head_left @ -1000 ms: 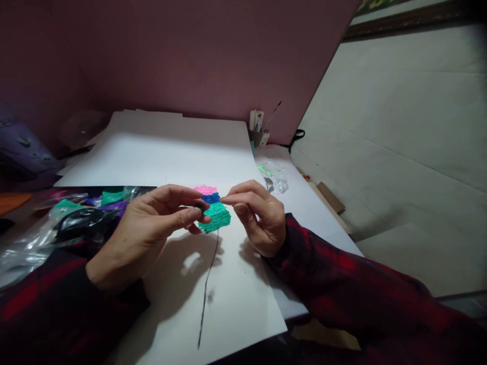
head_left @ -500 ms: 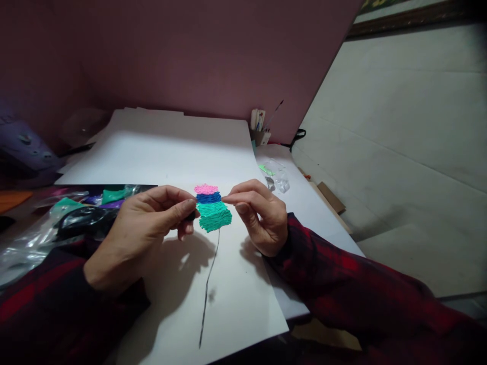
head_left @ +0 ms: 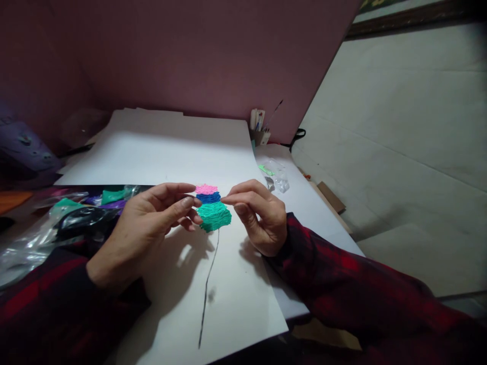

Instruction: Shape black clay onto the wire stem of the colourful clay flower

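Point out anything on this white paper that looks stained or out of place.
A small, blurry grey smudge sits on the white paper sheet, just right of the thin black line. It looks odd because its edges are soft, unlike the line's; possibly a stain.

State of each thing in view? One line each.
Left hand, fingers curved, hold unclear
Right hand, fingers bent, hold unclear
Paper, flat
Pink patch, bumpy
Blue patch, ridged
Green patch, ridged
Black line, unbroken
Clear bag, crumpled
Pen holder, upright, filled
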`<state>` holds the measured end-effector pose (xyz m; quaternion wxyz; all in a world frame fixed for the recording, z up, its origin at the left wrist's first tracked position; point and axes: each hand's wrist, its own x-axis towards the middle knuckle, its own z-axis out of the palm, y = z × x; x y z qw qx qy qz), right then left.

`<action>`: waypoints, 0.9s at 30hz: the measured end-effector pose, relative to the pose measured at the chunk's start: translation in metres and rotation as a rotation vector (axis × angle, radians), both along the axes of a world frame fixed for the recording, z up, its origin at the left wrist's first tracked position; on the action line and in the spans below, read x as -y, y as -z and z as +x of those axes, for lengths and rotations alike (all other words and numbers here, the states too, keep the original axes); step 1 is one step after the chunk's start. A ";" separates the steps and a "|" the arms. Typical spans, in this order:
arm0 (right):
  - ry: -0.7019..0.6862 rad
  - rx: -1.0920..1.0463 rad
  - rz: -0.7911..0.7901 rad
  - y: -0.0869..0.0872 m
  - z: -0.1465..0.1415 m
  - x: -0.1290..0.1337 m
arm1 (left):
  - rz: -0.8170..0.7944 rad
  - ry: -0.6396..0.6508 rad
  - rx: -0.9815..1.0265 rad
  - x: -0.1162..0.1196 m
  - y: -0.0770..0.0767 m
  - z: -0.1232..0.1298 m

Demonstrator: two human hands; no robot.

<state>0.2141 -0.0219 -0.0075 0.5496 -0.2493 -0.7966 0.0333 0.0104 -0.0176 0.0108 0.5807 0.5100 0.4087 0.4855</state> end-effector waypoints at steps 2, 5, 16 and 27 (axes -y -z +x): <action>-0.002 0.000 0.001 0.000 0.000 0.000 | -0.010 0.011 0.005 0.001 0.000 0.001; 0.001 0.001 -0.003 0.000 0.000 0.000 | -0.021 0.024 0.008 0.002 -0.001 0.001; 0.009 0.006 -0.005 0.001 0.001 -0.001 | 0.030 0.048 0.036 0.006 -0.007 0.001; 0.003 0.014 0.005 0.001 0.000 -0.001 | 0.005 -0.088 0.022 0.006 -0.010 0.005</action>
